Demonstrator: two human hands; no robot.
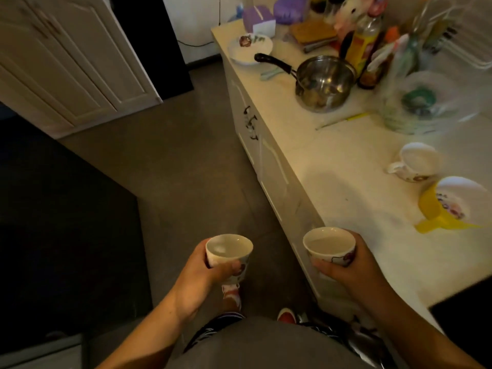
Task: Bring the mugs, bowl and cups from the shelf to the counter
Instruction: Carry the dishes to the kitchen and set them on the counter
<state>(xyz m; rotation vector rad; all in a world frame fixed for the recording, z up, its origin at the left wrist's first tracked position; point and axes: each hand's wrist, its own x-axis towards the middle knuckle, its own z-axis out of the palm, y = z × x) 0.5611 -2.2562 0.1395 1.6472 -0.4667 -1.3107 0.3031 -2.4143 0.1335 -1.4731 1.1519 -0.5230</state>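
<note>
Head view. The person stands beside the counter point(332, 161), which runs along their right side and away ahead. Each hand carries one small cup, upright, mouth up, and apparently empty.

The right hand point(351, 270) grips the right cup point(328, 246) from the side. Its thumb curls across the near wall and the fingers wrap round the far side, mostly hidden. This cup sits about over the counter's front edge, with bare counter top just to the right of it and ahead.

The left hand point(199, 275) holds the left cup point(229, 251) the same way, thumb clamped on the near wall and fingers round the back. It hangs over the floor, well apart from the counter, which lies to its right past the other cup.

Both forearms reach forward at about waist height, wrists roughly level, so the cups' long axes stand vertical.

A white mug point(415, 162) and a yellow mug point(450, 203) already sit on the counter, to the right of the cups and farther along. A bowl point(250, 49) sits at the far end near a pot point(324, 83).

I judge the right hand the nearer one: a short move right and down would set its cup on the bare patch before the mugs. The left hand would have to cross further right.
</note>
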